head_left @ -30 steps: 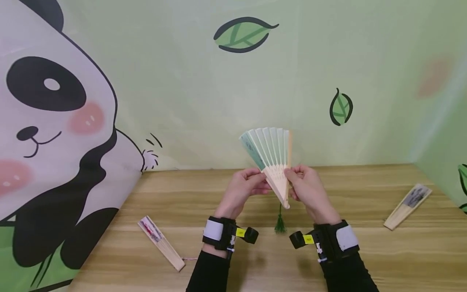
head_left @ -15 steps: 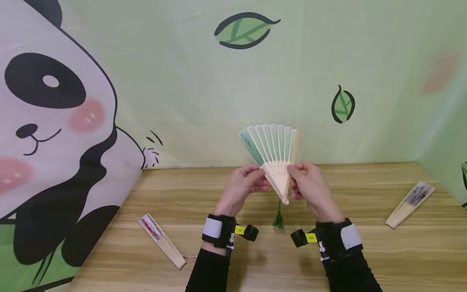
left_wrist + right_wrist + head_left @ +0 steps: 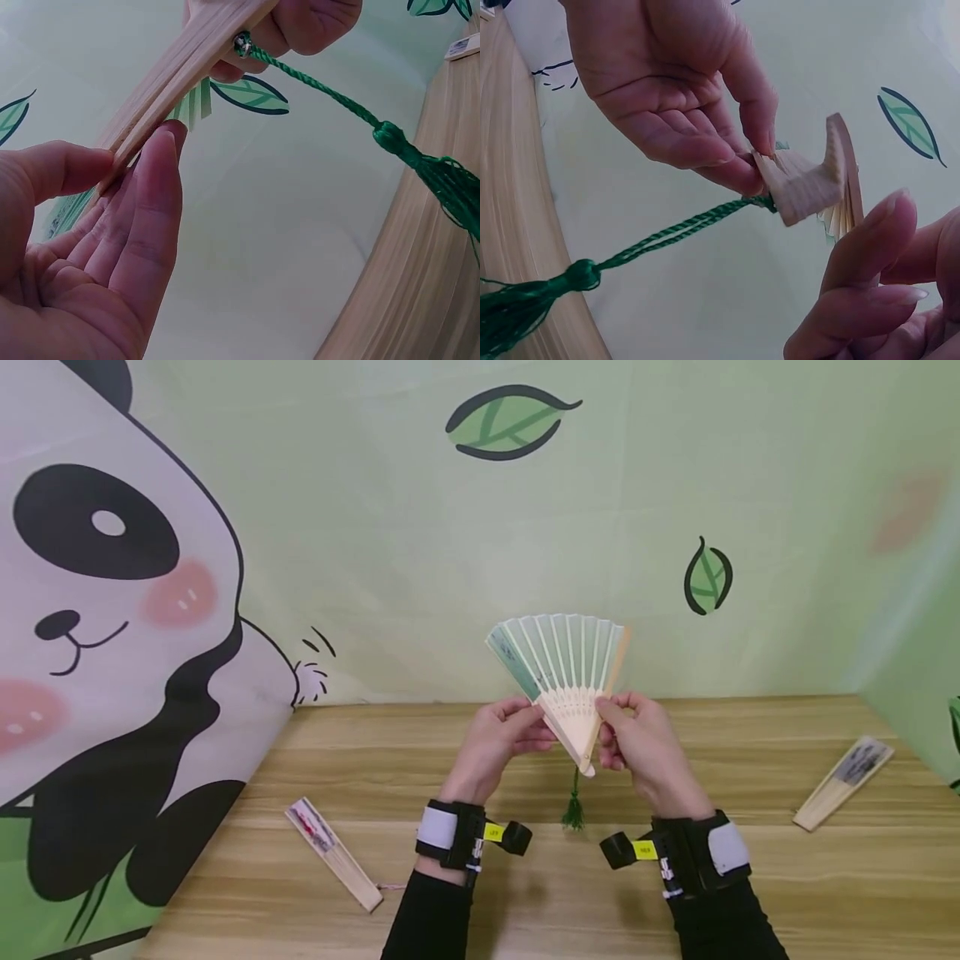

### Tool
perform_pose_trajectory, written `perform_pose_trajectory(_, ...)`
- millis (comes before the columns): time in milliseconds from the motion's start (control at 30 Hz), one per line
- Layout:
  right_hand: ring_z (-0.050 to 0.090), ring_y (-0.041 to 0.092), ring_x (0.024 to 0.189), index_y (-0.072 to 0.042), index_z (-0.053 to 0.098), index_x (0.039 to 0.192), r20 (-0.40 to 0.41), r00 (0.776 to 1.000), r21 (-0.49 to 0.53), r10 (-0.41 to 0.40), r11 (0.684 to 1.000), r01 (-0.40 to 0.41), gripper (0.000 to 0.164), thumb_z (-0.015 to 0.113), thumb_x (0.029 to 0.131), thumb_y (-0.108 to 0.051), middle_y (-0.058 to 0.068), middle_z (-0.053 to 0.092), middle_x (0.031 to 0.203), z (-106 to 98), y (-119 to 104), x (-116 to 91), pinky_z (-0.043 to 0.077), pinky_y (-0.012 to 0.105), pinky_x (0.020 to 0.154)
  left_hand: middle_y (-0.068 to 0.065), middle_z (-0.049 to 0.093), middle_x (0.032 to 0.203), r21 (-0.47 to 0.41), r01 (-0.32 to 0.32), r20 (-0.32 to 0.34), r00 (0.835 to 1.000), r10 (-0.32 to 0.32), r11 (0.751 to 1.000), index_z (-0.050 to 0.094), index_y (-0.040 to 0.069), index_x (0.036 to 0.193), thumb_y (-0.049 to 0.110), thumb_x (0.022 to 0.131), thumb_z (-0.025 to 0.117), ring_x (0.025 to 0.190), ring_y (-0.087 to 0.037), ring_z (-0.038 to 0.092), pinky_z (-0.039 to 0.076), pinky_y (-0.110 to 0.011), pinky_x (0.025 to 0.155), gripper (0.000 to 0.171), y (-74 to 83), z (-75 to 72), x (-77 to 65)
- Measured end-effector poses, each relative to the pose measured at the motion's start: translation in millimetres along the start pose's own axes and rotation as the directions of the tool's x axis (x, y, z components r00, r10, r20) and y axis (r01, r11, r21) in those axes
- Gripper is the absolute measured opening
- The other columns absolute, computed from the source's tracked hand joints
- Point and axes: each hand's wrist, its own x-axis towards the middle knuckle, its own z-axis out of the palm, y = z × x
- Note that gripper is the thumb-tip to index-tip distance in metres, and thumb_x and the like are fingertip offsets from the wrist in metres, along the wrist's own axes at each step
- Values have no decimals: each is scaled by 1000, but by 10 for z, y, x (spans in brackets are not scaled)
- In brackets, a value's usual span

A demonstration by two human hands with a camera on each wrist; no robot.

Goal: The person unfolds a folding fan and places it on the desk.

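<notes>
A pale green folding fan (image 3: pixel 572 652) with light wooden ribs stands partly spread above the table in the head view. My left hand (image 3: pixel 495 739) pinches its left outer rib between thumb and fingers. On the opposite side my right hand (image 3: pixel 641 743) pinches the right outer rib, thumb in front. A green tassel (image 3: pixel 573 810) hangs from the pivot at the fan's lower end; its cord (image 3: pixel 315 81) is tied there by a small metal rivet in the left wrist view. Seen from the right wrist, the bunched rib ends (image 3: pixel 802 191) lie between both hands.
On the wooden table (image 3: pixel 540 902) a folded fan with a pink and red print (image 3: pixel 333 853) lies at left. Another folded fan with a grey print (image 3: pixel 843 782) lies at right. Behind rises a green wall cloth (image 3: pixel 375 543) with a panda and leaves.
The fan has spread wider as my right hand moved a little to the right with its outer rib. My left hand has stayed almost in place.
</notes>
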Motion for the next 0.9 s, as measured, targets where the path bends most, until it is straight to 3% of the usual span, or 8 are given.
perform_pose_trajectory(233,50,11,45,-3,40,105,0,1000,30,-7,1000,7,20,43,106,-23,3,48,71,-28,-8,-5,40,20,41,-14,70,86,-4,4,-23,1000,-4,1000,61,0,93,15,98,62,76,-19,69,58,-35,78,16,4,9,15)
perform_pose_trajectory(900,52,14,48,-4,39,108,-4,1000,32,-21,999,21,20,40,107,-24,5,48,75,-40,-10,2,40,21,43,-15,69,88,-12,-32,-27,999,31,999,60,-2,95,16,98,62,79,-21,69,57,-37,79,18,-1,-12,15)
